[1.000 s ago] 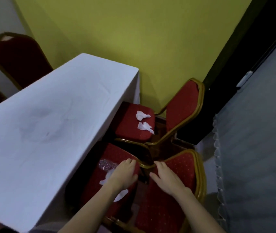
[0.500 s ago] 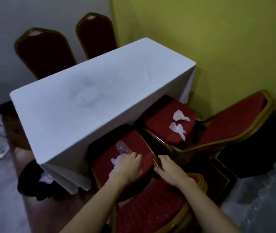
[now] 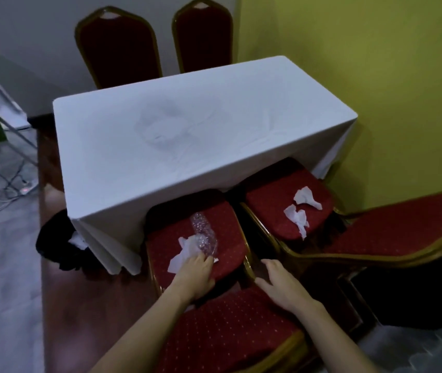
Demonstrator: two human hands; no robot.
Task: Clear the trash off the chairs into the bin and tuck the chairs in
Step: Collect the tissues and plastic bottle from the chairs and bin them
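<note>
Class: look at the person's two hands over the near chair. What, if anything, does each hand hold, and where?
The left hand reaches the tissue and bubble wrap; whether it grips them cannot be told. The right hand holds nothing.

Left hand (image 3: 197,275) on tissue (image 3: 184,253) and bubble wrap (image 3: 205,234) atop near chair seat (image 3: 227,246); right hand (image 3: 281,285) beside it

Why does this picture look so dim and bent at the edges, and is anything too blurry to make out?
Head view: the room light is low and flat, so the red chair seat and black bin look murky; the wide lens bows the white table and its edges; the tissue and bubble wrap under the left hand are soft but readable; the right hand is slightly smeared.
</note>
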